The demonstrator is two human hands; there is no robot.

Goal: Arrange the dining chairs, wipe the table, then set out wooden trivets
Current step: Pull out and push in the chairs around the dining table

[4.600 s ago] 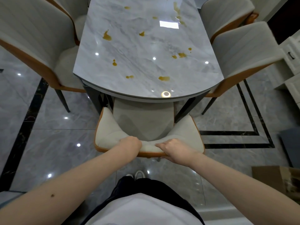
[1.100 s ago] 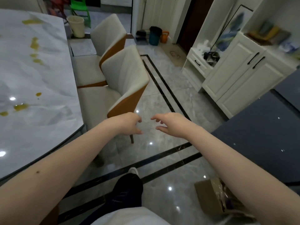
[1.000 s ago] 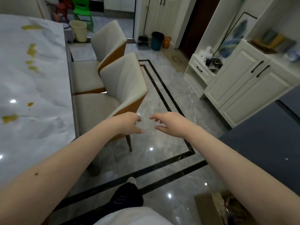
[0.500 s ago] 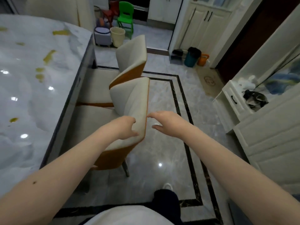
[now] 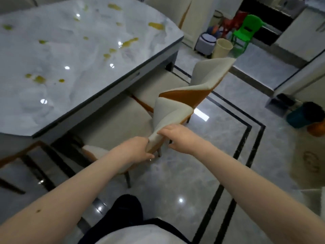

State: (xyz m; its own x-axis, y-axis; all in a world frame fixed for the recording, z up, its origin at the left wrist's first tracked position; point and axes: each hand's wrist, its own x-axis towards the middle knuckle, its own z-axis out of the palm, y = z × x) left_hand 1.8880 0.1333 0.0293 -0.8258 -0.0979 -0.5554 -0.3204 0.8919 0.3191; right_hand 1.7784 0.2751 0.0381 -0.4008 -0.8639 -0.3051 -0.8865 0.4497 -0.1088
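Observation:
A cream dining chair with an orange back [image 5: 168, 111] stands at the long side of the marble table [image 5: 73, 67]. My left hand [image 5: 135, 150] grips the near end of its backrest top. My right hand [image 5: 177, 138] holds the same edge from the other side, fingers over the top and thumb behind. A second matching chair [image 5: 207, 80] stands just beyond it, seat partly under the table. Several yellow spills dot the tabletop. No trivets or cloth are in sight.
Another chair's edge [image 5: 15, 159] shows under the table's near end at lower left. Beyond the table stand a cream bin [image 5: 222, 50], a grey stool [image 5: 205, 43] and a green child's chair [image 5: 246, 30]. A teal bucket [image 5: 302, 115] sits at right.
I have left the end chair and turned along the table's side. Both hands, apart and empty a second ago, now hold the near chair's backrest.

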